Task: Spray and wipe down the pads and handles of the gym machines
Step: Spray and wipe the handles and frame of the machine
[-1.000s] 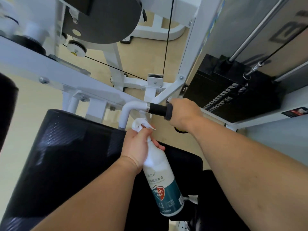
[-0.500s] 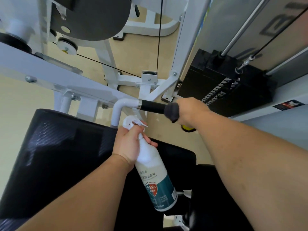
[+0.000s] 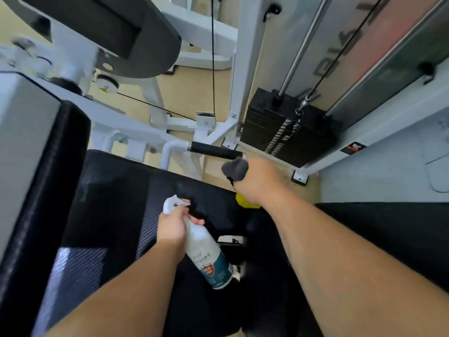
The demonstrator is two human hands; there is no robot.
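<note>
My left hand grips the neck of a white spray bottle with a teal label, held over the black seat pad. My right hand holds a bunched dark grey cloth just off the free end of the machine's black handle grip. The handle's whole black sleeve is bare and visible on its white bent tube. A second black pad lies at the right.
The black weight stack with its guide rods and cable stands behind the handle. White frame bars, a pulley and thin cables cross the upper left. A large dark pad hangs above. A yellow knob peeks out under my right wrist.
My right hand has slid the cloth along the handle grip to the right and come off its end. My left hand has lowered the bottle away from the handle.
</note>
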